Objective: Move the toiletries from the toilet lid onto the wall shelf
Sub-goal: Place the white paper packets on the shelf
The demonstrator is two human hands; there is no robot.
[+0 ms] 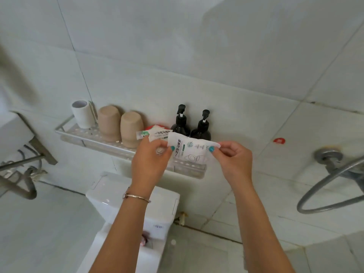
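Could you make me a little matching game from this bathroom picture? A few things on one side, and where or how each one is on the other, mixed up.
Things:
1. white sachet
2. beige cups
3. black pump bottles
4. white roll

States:
A. upside down on the wall shelf
B. left end of the shelf
C. pinched between both hands
D. upright against the wall, behind the sachet

Pairs: 1-C, 2-A, 3-D, 4-B

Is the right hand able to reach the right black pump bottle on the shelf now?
Probably not at once: the right hand pinches the white sachet, which it shares with the left hand and which hangs in front of the right black pump bottle.
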